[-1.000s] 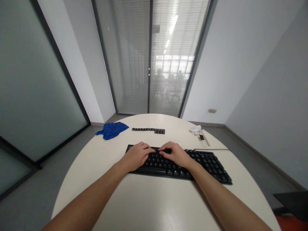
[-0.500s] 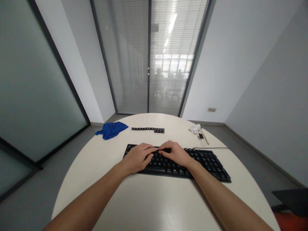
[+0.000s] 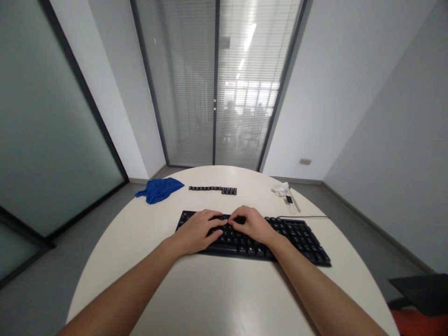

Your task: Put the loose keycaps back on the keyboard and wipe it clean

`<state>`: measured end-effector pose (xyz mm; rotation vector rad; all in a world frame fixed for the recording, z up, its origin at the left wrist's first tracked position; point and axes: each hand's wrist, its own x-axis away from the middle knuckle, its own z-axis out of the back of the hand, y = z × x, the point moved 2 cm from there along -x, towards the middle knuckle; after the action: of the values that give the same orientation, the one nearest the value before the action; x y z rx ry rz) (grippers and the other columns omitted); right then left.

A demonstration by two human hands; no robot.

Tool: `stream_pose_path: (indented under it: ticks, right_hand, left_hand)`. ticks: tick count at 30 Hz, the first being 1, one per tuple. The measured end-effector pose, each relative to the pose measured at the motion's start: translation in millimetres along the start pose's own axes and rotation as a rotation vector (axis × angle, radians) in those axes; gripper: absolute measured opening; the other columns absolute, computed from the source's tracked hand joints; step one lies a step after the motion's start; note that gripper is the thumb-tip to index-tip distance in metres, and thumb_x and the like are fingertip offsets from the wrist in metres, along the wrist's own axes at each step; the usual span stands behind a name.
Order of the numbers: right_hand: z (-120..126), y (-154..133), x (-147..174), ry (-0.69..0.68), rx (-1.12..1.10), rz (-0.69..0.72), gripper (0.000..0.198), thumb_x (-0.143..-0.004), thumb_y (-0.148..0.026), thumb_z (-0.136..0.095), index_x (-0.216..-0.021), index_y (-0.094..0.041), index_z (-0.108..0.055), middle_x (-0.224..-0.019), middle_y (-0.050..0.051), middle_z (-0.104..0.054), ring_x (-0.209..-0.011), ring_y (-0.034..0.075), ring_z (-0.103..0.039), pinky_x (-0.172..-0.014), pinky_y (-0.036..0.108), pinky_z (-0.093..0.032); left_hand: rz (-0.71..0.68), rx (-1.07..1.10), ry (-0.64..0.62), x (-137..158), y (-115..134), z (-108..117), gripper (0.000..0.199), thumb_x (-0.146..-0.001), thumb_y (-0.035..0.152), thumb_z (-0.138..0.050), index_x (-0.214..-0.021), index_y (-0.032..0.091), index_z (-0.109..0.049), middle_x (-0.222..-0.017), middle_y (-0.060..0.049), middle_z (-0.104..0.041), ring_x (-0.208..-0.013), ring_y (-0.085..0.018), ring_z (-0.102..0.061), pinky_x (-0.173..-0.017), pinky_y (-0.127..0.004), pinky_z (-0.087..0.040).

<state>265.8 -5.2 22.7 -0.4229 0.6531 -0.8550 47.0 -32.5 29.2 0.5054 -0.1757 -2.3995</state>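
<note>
Keyboard (image 3: 308, 240) lies beneath both hands, long axis left to right. Left hand (image 3: 199, 231): grip parted, seemingly unladen. Right hand (image 3: 252, 225): near-pinched, contents indeterminable.

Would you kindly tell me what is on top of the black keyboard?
The left hand, the right hand and the right forearm are over the black keyboard. Whatever lies beneath them is covered, and I cannot tell whether either hand pinches anything.
</note>
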Motion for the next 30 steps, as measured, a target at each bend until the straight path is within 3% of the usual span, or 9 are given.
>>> stream_pose_path:
  ticks: [9, 14, 16, 19, 21, 30]
  right_hand:
    - [3, -6, 1, -0.047, 0.133, 0.017, 0.014, -0.089, -0.029, -0.065, -0.093, -0.024, -0.077, -0.093, 0.005, -0.074, -0.091, 0.022, -0.066, -0.086, 0.033, -0.049]
    - [12, -21, 11, -0.159, 0.135, 0.063, 0.023, -0.095, -0.035, -0.059, -0.106, -0.023, -0.074, -0.103, 0.007, -0.074, -0.101, 0.024, -0.065, -0.093, 0.037, -0.048]
    - [17, -30, 17, -0.222, 0.139, 0.064, 0.035, -0.090, -0.042, -0.066, -0.117, -0.021, -0.070, -0.111, 0.010, -0.071, -0.108, 0.027, -0.062, -0.096, 0.039, -0.048]
    - [19, -40, 24, -0.302, 0.182, 0.068, 0.072, -0.072, -0.054, -0.081, -0.132, -0.018, -0.062, -0.126, 0.014, -0.065, -0.120, 0.033, -0.055, -0.105, 0.047, -0.043]
    - [17, -44, 26, -0.333, 0.213, 0.064, 0.086, -0.066, -0.056, -0.084, -0.139, -0.018, -0.057, -0.134, 0.016, -0.060, -0.125, 0.036, -0.051, -0.109, 0.050, -0.039]
    - [10, -37, 25, -0.304, 0.246, 0.134, 0.087, -0.068, -0.059, -0.080, -0.141, -0.020, -0.055, -0.135, 0.014, -0.061, -0.122, 0.035, -0.053, -0.107, 0.050, -0.040]
  left_hand:
    - [0.067, -0.018, -0.039, 0, -3, -3, 0.037, -0.100, 0.043, -0.050, -0.134, 0.032, -0.061, -0.143, -0.006, -0.055, -0.132, -0.026, -0.048, -0.113, -0.047, -0.037]
    - [0.057, -0.026, -0.030, -1, -1, -2, 0.036, -0.101, 0.041, -0.048, -0.134, 0.030, -0.060, -0.140, -0.007, -0.056, -0.130, -0.025, -0.049, -0.112, -0.047, -0.038]
    - [0.050, -0.032, -0.037, -1, -1, -2, 0.036, -0.101, 0.038, -0.048, -0.134, 0.030, -0.060, -0.140, -0.007, -0.056, -0.129, -0.025, -0.050, -0.111, -0.048, -0.039]
    - [0.047, -0.038, -0.052, 0, -3, 1, 0.035, -0.100, 0.035, -0.050, -0.133, 0.030, -0.060, -0.140, -0.007, -0.056, -0.129, -0.025, -0.050, -0.111, -0.047, -0.039]
    - [0.054, -0.039, -0.059, 1, -5, 3, 0.034, -0.098, 0.035, -0.053, -0.131, 0.029, -0.062, -0.138, -0.007, -0.057, -0.127, -0.026, -0.051, -0.110, -0.047, -0.040]
    - [0.146, 0.060, 0.017, -5, -13, 2, 0.034, -0.102, 0.041, -0.044, -0.125, 0.024, -0.061, -0.125, -0.006, -0.066, -0.117, -0.022, -0.057, -0.107, -0.041, -0.042]
